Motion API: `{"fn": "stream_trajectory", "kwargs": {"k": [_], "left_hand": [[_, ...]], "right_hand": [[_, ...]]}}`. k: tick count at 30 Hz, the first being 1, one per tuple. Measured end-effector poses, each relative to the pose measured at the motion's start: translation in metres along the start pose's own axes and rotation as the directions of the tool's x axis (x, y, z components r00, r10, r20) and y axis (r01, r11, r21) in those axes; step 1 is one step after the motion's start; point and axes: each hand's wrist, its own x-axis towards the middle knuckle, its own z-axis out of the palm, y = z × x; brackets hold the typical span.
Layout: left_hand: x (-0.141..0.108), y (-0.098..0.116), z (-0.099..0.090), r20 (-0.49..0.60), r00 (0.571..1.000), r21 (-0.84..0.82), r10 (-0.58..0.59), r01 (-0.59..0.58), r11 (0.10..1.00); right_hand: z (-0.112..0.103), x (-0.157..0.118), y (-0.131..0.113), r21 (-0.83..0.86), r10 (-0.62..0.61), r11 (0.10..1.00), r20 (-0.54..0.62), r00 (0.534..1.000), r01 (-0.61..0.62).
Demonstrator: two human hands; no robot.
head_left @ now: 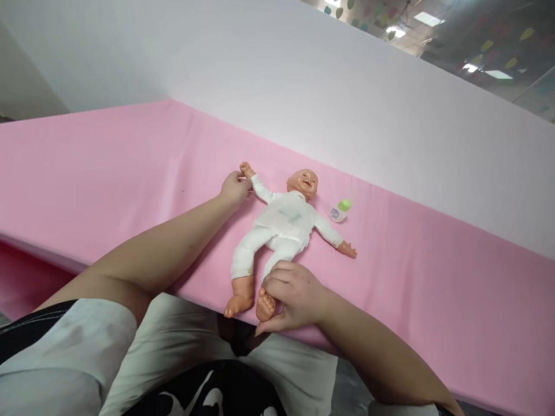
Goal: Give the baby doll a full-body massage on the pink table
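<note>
A baby doll (286, 216) with a white cloth body lies on its back on a pink-covered table (459, 312), head away from me. Its arms are spread and its feet point toward me. At the doll's raised arm, on the left, my left hand (236, 189) has curled fingers closed by the wrist; the fingertips are partly hidden. My right hand (297, 294) is bent round the ankle and foot of one leg, thumb below the foot. The doll's other foot (240, 297) lies free beside it. A small bottle with a green cap (340, 210) lies near the doll's shoulder.
A white wall or panel (277, 81) rises behind the table's far edge. The pink cover hangs down at the near left. My lap (173, 341) is just under the near edge. Ceiling lights (429, 19) show at the upper right.
</note>
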Motion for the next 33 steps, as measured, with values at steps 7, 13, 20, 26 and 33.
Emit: {"fn": "stream_trajectory", "kwargs": {"k": [7, 13, 20, 26, 33], "left_hand": [[-0.045, 0.015, 0.013, 0.183, 0.877, 0.289, 0.444, -0.480, 0.828], [-0.066, 0.013, 0.028, 0.600, 0.525, 0.402, 0.604, -0.850, 0.339], [-0.063, 0.013, 0.030, 0.769, 0.367, 0.372, 0.524, -0.923, 0.101], [-0.064, 0.012, 0.031, 0.760, 0.386, 0.369, 0.523, -0.918, 0.141], [-0.058, 0.012, 0.022, 0.503, 0.648, 0.466, 0.572, -0.761, 0.452]], "right_hand": [[-0.016, 0.001, -0.002, -0.153, -0.049, 0.988, -0.297, 0.954, 0.004], [-0.035, -0.008, 0.025, -0.317, 0.049, 0.923, -0.467, 0.883, -0.219], [-0.040, -0.024, 0.067, -0.144, 0.387, 0.845, -0.502, 0.774, -0.515], [-0.034, -0.024, 0.070, -0.083, 0.446, 0.824, -0.514, 0.733, -0.560], [-0.039, -0.012, 0.044, -0.320, 0.152, 0.884, -0.491, 0.858, -0.340]]}}
